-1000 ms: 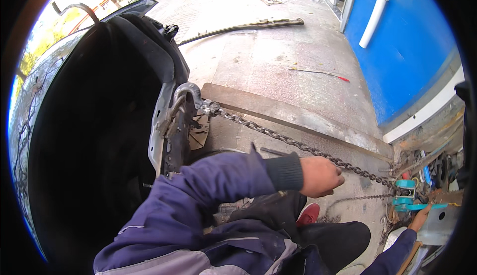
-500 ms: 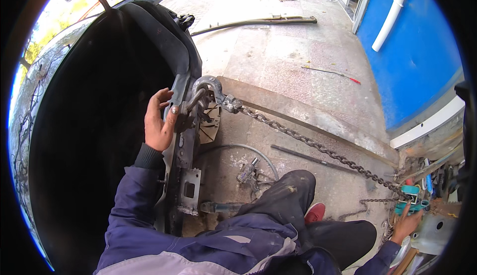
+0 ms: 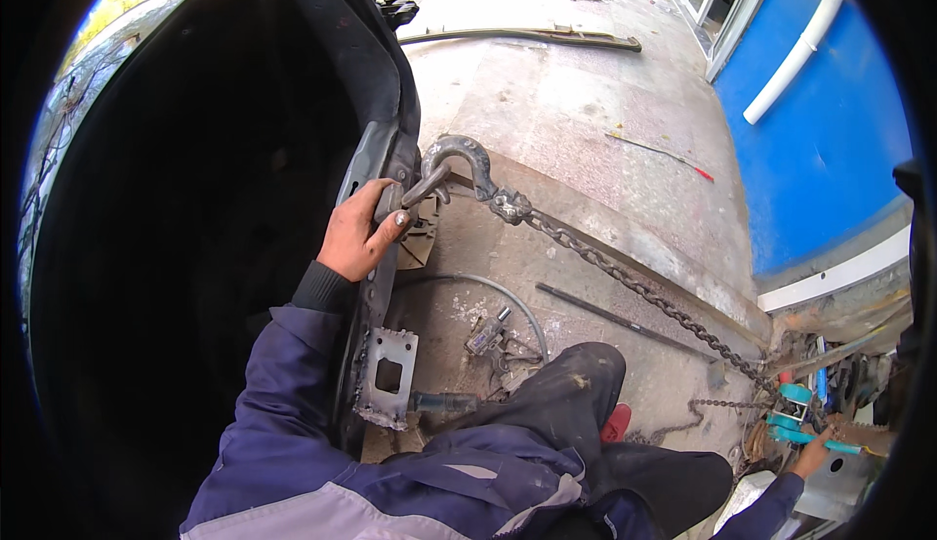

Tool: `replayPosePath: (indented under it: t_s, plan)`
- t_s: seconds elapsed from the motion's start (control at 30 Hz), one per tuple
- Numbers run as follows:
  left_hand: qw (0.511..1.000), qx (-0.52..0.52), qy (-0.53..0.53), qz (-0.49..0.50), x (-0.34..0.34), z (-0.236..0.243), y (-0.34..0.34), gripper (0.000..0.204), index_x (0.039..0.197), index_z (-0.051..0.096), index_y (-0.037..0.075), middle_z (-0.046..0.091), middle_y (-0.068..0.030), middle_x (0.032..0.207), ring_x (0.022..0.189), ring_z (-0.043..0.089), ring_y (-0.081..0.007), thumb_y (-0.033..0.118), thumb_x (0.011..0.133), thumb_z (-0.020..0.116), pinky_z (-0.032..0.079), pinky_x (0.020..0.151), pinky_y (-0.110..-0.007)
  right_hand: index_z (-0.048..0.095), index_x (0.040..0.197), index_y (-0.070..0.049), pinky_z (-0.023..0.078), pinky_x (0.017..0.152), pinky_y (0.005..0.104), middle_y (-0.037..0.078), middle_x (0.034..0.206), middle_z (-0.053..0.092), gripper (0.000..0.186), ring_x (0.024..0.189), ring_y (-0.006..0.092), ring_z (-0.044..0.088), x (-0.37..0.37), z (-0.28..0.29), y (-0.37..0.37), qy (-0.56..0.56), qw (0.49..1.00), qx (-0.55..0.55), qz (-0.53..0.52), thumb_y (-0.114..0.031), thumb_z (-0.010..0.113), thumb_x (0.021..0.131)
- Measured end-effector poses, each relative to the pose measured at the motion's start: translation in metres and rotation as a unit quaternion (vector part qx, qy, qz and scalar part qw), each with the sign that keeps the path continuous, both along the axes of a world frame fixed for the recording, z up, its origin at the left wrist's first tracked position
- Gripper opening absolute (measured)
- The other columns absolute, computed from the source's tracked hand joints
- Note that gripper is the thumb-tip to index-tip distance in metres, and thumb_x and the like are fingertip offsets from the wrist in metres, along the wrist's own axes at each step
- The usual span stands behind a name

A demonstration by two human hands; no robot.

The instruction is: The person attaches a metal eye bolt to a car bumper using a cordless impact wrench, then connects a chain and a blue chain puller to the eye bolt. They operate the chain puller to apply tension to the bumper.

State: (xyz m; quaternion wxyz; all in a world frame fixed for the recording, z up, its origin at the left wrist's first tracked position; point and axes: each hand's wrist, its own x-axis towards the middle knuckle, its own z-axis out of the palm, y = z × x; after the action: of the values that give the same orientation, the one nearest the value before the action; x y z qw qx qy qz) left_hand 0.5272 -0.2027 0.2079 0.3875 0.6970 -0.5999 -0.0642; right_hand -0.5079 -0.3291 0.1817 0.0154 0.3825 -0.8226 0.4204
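My left hand [image 3: 353, 236] is closed around a grey metal clamp [image 3: 388, 200] at the edge of the car body [image 3: 390, 72]. A metal loop [image 3: 426, 187] on the clamp is caught in a large steel hook [image 3: 470, 155]. From the hook a chain [image 3: 625, 281] runs slantwise to a teal lever hoist [image 3: 794, 403] at the lower right. There my right hand [image 3: 814, 454] has its fingers around the hoist's lever handle [image 3: 830, 444]. The dark inside of the car body hides what lies deeper to the left.
A long beam [image 3: 586, 218] lies behind the chain, with a thin dark bar [image 3: 615, 318] nearer me. A hose [image 3: 517, 301] and an air tool [image 3: 488, 333] lie by my knee. A bracket [image 3: 390, 374] juts from the car body. A blue wall [image 3: 830, 150] stands at right.
My left hand has gone from open beside the clamp to closed on it. The clamp, loop and hook have shifted rightward in view. My right hand has moved lower, with the hoist's lever swung.
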Motion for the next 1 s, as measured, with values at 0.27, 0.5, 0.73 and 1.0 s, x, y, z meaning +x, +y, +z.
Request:
replayPosePath:
  t_s: [0.27, 0.5, 0.73, 1.0]
  plan:
    - [0.999, 0.008, 0.047, -0.003, 0.013, -0.01, -0.002, 0.07, 0.128, 0.065, -0.004, 0.071, -0.0251, 0.097, 0.096, 0.074, -0.0382, 0.058, 0.116, 0.034, 0.055, 0.087, -0.041, 0.059, 0.139, 0.009, 0.05, 0.102, 0.0517, 0.034, 0.134, 0.066, 0.075, 0.121, 0.0503, 0.065, 0.116, -0.015, 0.039, 0.252, 0.952, 0.137, 0.106, -0.057, 0.069, 0.104]
    - [0.985, -0.057, 0.159, 0.021, 0.03, -0.03, 0.0, 0.094, 0.118, 0.07, -0.007, 0.074, -0.0136, 0.102, 0.099, 0.069, -0.0221, 0.07, 0.115, 0.017, 0.05, 0.096, -0.033, 0.053, 0.145, 0.008, 0.051, 0.097, 0.0503, 0.034, 0.127, 0.067, 0.068, 0.115, 0.049, 0.066, 0.133, -0.029, 0.038, 0.243, 0.952, 0.074, 0.173, -0.046, 0.069, 0.108]
    - [0.96, -0.044, 0.268, 0.071, 0.058, -0.056, 0.0, 0.088, 0.116, 0.074, -0.006, 0.076, -0.0091, 0.107, 0.103, 0.068, -0.0186, 0.061, 0.119, 0.017, 0.05, 0.1, -0.034, 0.064, 0.129, 0.005, 0.052, 0.094, 0.0484, 0.026, 0.121, 0.07, 0.055, 0.104, 0.0425, 0.067, 0.06, -0.007, 0.023, 0.195, 0.963, 0.016, 0.184, -0.047, 0.062, 0.112]
    - [0.93, -0.086, 0.34, 0.113, 0.107, -0.067, -0.011, 0.068, 0.136, 0.067, -0.003, 0.074, -0.0125, 0.126, 0.118, 0.068, -0.0219, 0.056, 0.119, 0.036, 0.049, 0.11, -0.036, 0.071, 0.086, 0.004, 0.055, 0.07, 0.0499, 0.018, 0.076, 0.068, 0.088, 0.078, 0.0308, 0.069, -0.015, 0.009, -0.013, -0.06, 0.998, -0.024, 0.02, -0.081, 0.053, 0.098]
